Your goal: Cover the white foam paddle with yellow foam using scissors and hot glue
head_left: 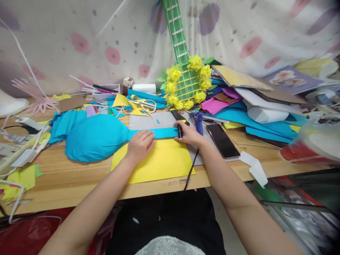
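Observation:
A blue paper-covered guitar shape lies on the table, its rounded body (97, 138) at the left and its narrow neck (166, 133) pointing right. My left hand (140, 144) rests on the neck near the body, fingers lying flat. At the neck's far end, my right hand (188, 134) has its fingers round a black marker (180, 131), held upright against the blue strip. Beneath the neck are a yellow sheet (159, 163) and a grey board (148, 120).
Behind stands a green guitar model (180, 46) with yellow flowers. Scissors (148, 105) and paper scraps lie at the back. A blue glue gun (198, 122) and a phone (223, 141) are right of my right hand. A plastic cup (310, 148) stands far right.

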Available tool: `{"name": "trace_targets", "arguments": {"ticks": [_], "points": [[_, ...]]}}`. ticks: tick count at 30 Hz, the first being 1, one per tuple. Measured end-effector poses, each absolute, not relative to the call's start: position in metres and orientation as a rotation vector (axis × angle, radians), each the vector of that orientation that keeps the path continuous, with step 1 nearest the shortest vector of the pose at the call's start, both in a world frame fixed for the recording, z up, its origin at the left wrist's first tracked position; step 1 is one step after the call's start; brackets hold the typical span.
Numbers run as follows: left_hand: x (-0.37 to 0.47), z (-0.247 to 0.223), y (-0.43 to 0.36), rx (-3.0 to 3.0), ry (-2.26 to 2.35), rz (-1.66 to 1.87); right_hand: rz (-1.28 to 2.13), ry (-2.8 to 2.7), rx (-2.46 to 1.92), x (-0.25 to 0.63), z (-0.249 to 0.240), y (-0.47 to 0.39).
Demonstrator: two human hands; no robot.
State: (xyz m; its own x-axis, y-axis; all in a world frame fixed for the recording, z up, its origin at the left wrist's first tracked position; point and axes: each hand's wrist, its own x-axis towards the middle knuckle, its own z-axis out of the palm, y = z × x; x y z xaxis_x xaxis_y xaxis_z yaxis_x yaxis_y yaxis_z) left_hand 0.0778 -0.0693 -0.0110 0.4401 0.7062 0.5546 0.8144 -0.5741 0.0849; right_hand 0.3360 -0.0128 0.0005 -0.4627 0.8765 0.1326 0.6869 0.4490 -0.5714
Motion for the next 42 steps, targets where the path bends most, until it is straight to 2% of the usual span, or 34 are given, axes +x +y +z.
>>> {"name": "trace_targets", "arguments": {"ticks": [6, 11, 15, 21, 29, 42], "points": [[0.071, -0.017, -0.058, -2.483, -1.743, -0.436, 0.682, -2.241, -1.435, 0.343, 0.003, -0.008], [0.069, -0.010, -0.055, -2.471, -1.732, -0.359, 0.541, -2.296, -1.344, 0.344, -0.003, -0.005], [0.062, -0.008, -0.046, -2.514, -1.710, -0.301, 0.566, -2.277, -1.340, 0.345, -0.004, -0.004], [0.054, -0.011, -0.041, -2.548, -1.680, -0.317, 0.840, -2.168, -1.291, 0.351, 0.003, -0.006], [0.053, -0.020, -0.042, -2.527, -1.633, -0.403, 0.649, -2.259, -1.382, 0.347, 0.008, -0.011], [0.055, -0.019, -0.044, -2.490, -1.650, -0.374, 0.916, -2.066, -1.331, 0.358, 0.001, -0.007]]}}
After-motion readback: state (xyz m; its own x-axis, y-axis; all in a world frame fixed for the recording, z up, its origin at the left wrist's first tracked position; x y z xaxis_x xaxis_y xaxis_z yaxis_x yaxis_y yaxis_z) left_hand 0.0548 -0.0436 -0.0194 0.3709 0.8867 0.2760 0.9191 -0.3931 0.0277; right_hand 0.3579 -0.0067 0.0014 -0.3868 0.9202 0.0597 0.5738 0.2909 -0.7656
